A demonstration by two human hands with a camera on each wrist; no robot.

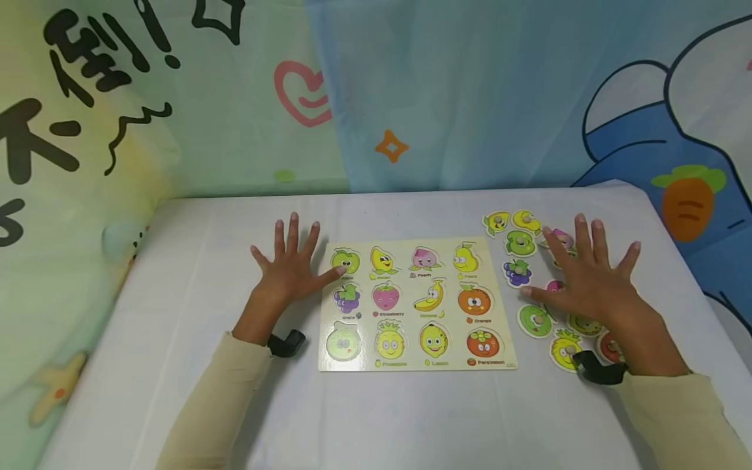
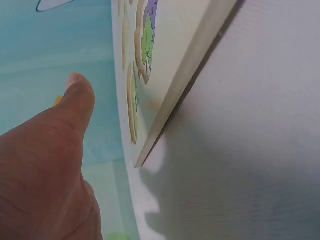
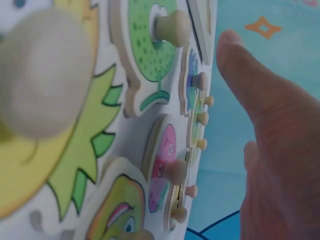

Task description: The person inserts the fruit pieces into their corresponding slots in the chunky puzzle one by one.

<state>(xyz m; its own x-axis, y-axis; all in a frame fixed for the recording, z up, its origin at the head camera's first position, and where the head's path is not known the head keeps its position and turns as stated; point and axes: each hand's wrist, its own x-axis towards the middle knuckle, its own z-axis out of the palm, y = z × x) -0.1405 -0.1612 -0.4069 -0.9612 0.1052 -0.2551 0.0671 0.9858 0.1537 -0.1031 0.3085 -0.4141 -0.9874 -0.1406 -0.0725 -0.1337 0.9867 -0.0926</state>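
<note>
My left hand is spread flat with its fingers apart, its thumb over the apple picture at the top left corner of a wooden fruit puzzle board. In the left wrist view the thumb stays apart from the board's edge. Fingers splayed, my right hand is over a cluster of knobbed fruit pieces and holds nothing. Around it lie a grape piece, a round green piece and a pineapple piece. The hand partly hides several pieces; in the right wrist view a strawberry piece shows.
A white cloth covers the table under board and pieces. Lemon and banana pieces lie beyond the board's far right corner. A printed curtain hangs behind the table. Black straps sit at both wrists.
</note>
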